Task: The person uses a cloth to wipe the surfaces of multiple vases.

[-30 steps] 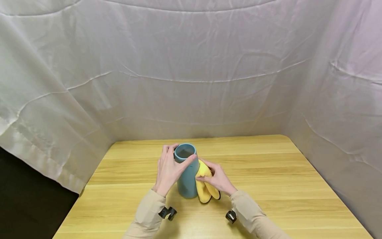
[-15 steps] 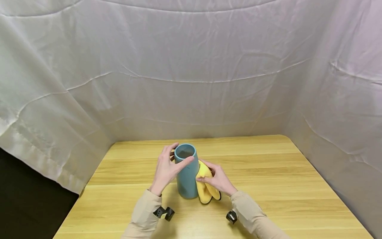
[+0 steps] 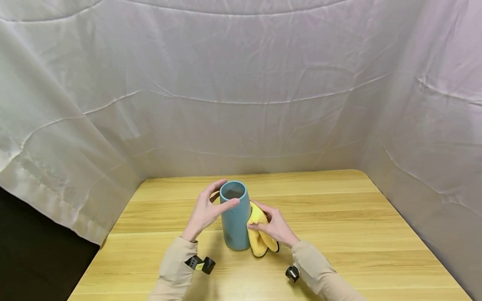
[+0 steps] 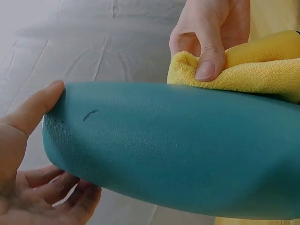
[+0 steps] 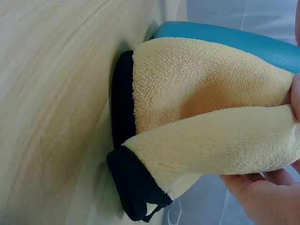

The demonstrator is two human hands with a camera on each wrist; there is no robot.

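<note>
A tall teal vase (image 3: 236,230) stands upright on the wooden table, its round mouth facing up. My left hand (image 3: 203,213) holds it near the rim, thumb on the near side and fingers round the far left. In the left wrist view, a short dark mark (image 4: 90,115) shows on the vase wall below the thumb. My right hand (image 3: 276,228) pinches a folded yellow cloth (image 3: 257,242) against the vase's right side. Seen from the right wrist, the fluffy cloth hangs down with its black edging (image 5: 124,98) close to the tabletop.
The light wooden table (image 3: 339,234) extends around the vase. Pale grey fabric (image 3: 256,133) hangs behind it and along both sides. Small black wrist cameras (image 3: 201,264) sit on the beige sleeves.
My left hand has swung leftward round the rim, thumb sliding left, and the vase has turned so its dark mark sits further left. The right hand and cloth stay nearly still.
</note>
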